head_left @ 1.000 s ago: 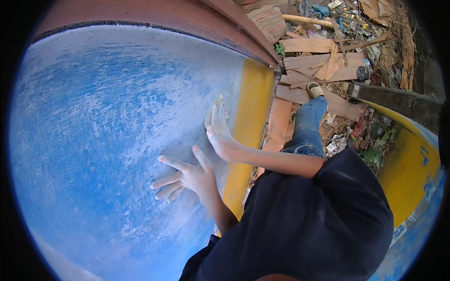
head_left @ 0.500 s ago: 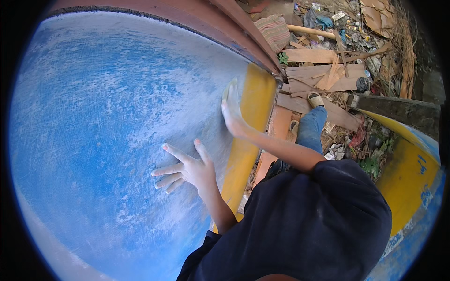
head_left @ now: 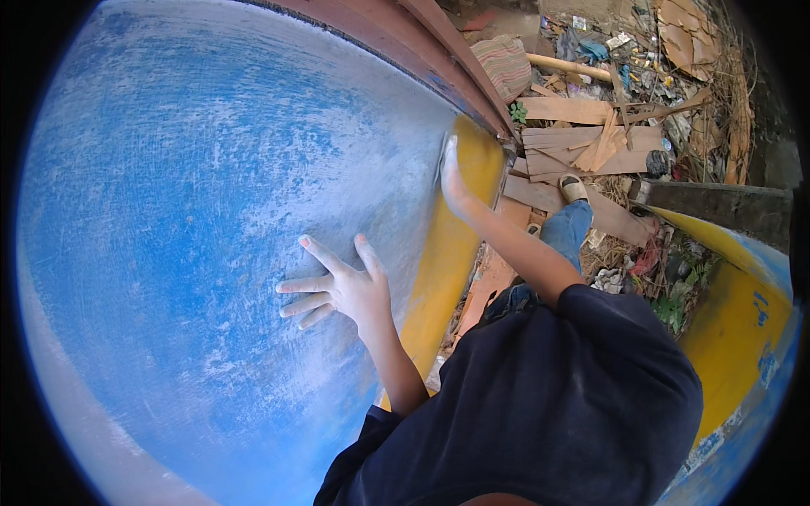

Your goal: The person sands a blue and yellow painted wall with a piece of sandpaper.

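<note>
A large curved panel (head_left: 177,211), blue with worn whitish patches, fills the left side, with a yellow band (head_left: 439,270) along its right edge. My left hand (head_left: 346,291) rests on the blue surface, fingers spread wide and nothing in them. It is coated in pale dust. Farther up, my right hand (head_left: 453,173) is pressed edge-on where the blue meets the yellow, its fingers extended together and also dusty. Along its left side shows the edge of a thin greyish sheet (head_left: 440,160), mostly hidden under the palm; its kind is unclear.
A reddish-brown rim (head_left: 363,29) borders the panel's far edge. To the right are wooden boards (head_left: 591,148), a striped sack (head_left: 502,67), a pole (head_left: 569,66) and scattered litter. My sandalled foot (head_left: 574,187) stands among the boards. Another yellow-and-blue surface (head_left: 726,329) curves at the right.
My right hand has slid right, from the whitish blue area to the edge of the yellow band. My left hand stays spread in nearly the same place. The view has shifted slightly.
</note>
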The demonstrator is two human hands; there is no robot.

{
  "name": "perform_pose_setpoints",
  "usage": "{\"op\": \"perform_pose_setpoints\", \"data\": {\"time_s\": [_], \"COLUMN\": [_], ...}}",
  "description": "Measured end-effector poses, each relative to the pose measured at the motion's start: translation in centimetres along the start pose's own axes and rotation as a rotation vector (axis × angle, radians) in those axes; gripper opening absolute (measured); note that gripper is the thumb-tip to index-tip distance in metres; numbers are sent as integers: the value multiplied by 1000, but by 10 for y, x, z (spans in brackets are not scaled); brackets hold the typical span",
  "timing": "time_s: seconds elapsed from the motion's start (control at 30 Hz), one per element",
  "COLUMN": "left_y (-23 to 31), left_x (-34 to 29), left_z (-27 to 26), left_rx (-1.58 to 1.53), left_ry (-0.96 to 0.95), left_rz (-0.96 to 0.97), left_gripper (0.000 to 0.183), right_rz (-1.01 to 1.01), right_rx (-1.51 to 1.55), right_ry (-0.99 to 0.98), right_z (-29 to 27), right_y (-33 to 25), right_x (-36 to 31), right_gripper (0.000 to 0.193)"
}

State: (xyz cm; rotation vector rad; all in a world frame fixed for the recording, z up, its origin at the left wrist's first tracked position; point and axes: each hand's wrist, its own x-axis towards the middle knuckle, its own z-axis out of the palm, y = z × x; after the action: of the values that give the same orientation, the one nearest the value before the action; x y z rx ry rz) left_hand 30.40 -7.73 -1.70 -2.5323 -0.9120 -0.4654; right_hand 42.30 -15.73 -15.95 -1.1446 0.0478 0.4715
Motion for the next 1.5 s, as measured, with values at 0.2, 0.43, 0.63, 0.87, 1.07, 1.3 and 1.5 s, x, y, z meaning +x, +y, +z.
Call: {"op": "perform_pose_setpoints", "data": {"time_s": [0.2,0.43,0.63,0.87,1.07,1.3,1.5], "left_y": [-1,6,1,9,1,5,21], "left_x": [-2,0,-1,2,-3,-2,-1], "left_z": [3,-4,0,-3,2,5,-3], "left_rx": [-26,-32,-15,-25,-72,-183,-299], "left_ry": [36,50,54,62,51,196,121], "left_rz": [-33,3,-21,-13,-36,-19,-95], "left_gripper": [89,88,88,88,81,68,64], "right_rz": [-258,-217,-184,-229,-522,-865,-1443], "right_rx": [-56,71,-150,-160,-288,-526,-715], "right_ry": [-78,69,158,153,74,132,-73], "right_z": [25,-9,30,13,64,52,34], "right_y": [-36,2,-34,-11,-33,-97,-174], "right_x": [-15,48,-11,4,-39,6,46], "right_gripper": [83,77,74,69,66,70,74]}}
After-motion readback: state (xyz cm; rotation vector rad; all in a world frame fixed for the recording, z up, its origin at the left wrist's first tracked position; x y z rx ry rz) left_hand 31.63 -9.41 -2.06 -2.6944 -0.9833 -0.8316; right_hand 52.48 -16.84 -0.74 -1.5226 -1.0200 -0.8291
